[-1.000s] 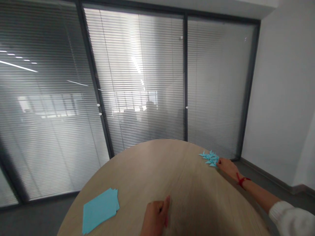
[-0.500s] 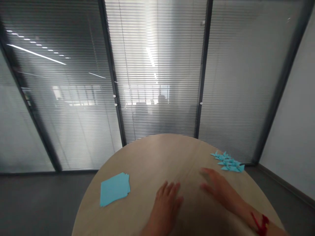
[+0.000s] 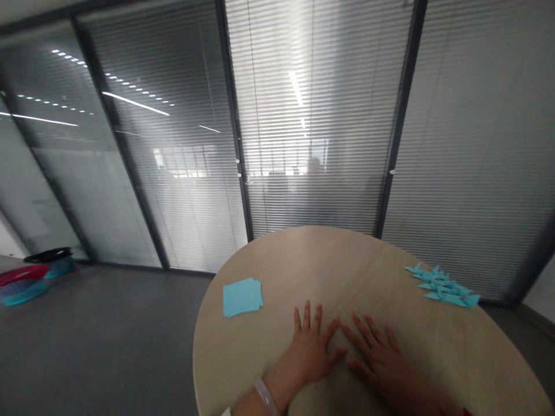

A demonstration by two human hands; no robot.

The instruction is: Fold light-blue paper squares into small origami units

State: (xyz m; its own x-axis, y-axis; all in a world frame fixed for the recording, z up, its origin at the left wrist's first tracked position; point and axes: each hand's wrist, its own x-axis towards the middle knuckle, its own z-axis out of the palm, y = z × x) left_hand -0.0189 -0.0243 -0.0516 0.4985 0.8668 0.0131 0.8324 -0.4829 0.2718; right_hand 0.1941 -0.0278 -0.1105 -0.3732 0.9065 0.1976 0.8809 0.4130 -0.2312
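My left hand (image 3: 312,349) lies on the round wooden table (image 3: 321,254) with its fingers spread and nothing in it. Close beside it, my right hand (image 3: 381,358) is also spread over the tabletop and holds nothing. The two hands' fingertips nearly meet. To the left of my left hand is a stack of light blue paper sheets (image 3: 243,297), slightly fanned at one edge. Beyond my right hand, by the table's right edge, several folded blue paper cranes (image 3: 446,287) sit in a close cluster.
Glass partitions with blinds (image 3: 316,115) stand behind the table. On the grey floor (image 3: 143,335) at far left are a red and blue basket (image 3: 21,284) and a dark-rimmed blue one (image 3: 56,263).
My view has turned left, bringing the floor baskets in. Both hands have come closer together and settled with fingers spread; the paper stack and cranes keep their places on the table.
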